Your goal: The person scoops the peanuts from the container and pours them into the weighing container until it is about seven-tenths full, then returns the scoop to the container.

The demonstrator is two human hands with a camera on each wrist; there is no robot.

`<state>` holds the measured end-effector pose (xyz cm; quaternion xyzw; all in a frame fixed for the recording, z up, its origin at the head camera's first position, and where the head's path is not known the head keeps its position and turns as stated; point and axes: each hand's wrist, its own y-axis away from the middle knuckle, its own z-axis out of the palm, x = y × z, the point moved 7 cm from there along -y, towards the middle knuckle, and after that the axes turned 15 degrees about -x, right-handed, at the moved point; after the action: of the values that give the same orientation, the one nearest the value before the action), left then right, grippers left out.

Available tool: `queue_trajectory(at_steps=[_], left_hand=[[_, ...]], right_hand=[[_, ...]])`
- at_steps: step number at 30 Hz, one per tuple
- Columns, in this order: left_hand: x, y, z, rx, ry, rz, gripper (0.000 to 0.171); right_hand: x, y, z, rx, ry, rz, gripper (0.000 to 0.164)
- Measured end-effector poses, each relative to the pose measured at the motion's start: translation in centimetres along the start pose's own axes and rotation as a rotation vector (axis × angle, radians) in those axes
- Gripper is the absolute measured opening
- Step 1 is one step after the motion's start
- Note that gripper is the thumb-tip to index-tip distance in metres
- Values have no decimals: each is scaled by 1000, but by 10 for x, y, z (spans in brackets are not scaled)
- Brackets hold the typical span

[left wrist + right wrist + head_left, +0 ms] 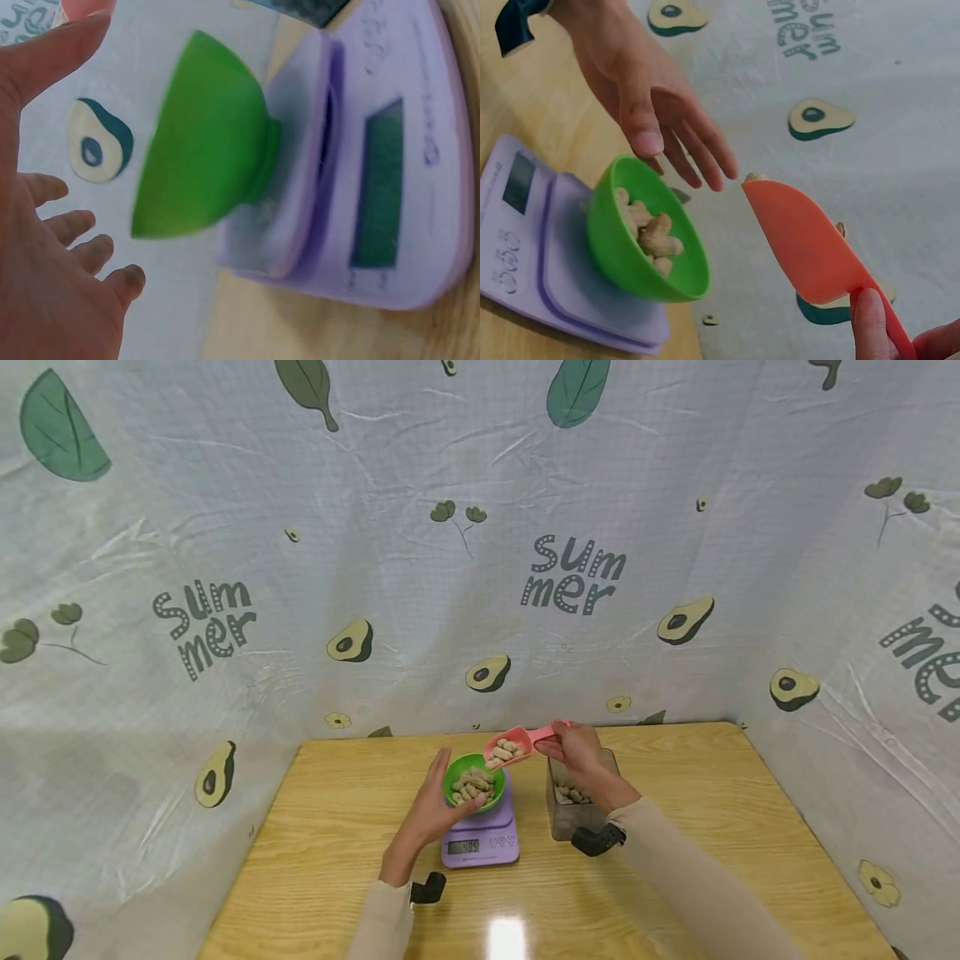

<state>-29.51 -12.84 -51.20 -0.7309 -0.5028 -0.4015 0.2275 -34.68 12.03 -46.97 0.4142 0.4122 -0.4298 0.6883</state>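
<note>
A green bowl (448, 774) with peanuts (472, 785) in it sits on a purple kitchen scale (480, 852), whose display appears to read 485. My left hand (435, 806) is beside the bowl with fingers spread and loosely bent; in the left wrist view a gap shows between that hand (60, 217) and the bowl (210, 142). With my right hand (577, 756) I grip the handle of a pink-red scoop (531, 743) loaded with peanuts. The scoop's front edge is above the bowl's right rim. In the right wrist view the scoop (802, 244) hides most of its load.
Right of the scale stands a grey translucent box (573, 822) with more peanuts inside, partly covered by my right forearm. Everything stands on a wooden table (337, 827). A printed sheet (420, 585) with avocados and lettering hangs behind and at both sides.
</note>
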Motion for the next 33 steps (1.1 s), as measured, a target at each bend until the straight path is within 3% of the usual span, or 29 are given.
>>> queue_trajectory(at_steps=[10, 15, 19, 24, 26, 30, 33], left_hand=[[-30, -5, 11, -50, -15, -117, 112], [-34, -5, 14, -61, 2, -137, 111], [-34, -6, 13, -56, 15, -132, 111], [-34, -6, 13, -50, 32, -114, 111], [-33, -6, 13, -50, 40, -106, 111], [-33, -6, 14, -50, 53, -99, 111], [-33, -5, 14, -48, 46, -100, 111]], right_hand=[[20, -19, 16, 78, 255, 49, 31], [15, -21, 28, 102, 426, -25, 29], [1, -17, 50, 47, 684, -218, 23], [-9, 5, 89, -116, 1122, -553, 16], [-12, 17, 100, -168, 1250, -690, 13], [-20, 37, 109, -208, 1320, -866, 8], [-30, 47, 102, -141, 1262, -899, 8]])
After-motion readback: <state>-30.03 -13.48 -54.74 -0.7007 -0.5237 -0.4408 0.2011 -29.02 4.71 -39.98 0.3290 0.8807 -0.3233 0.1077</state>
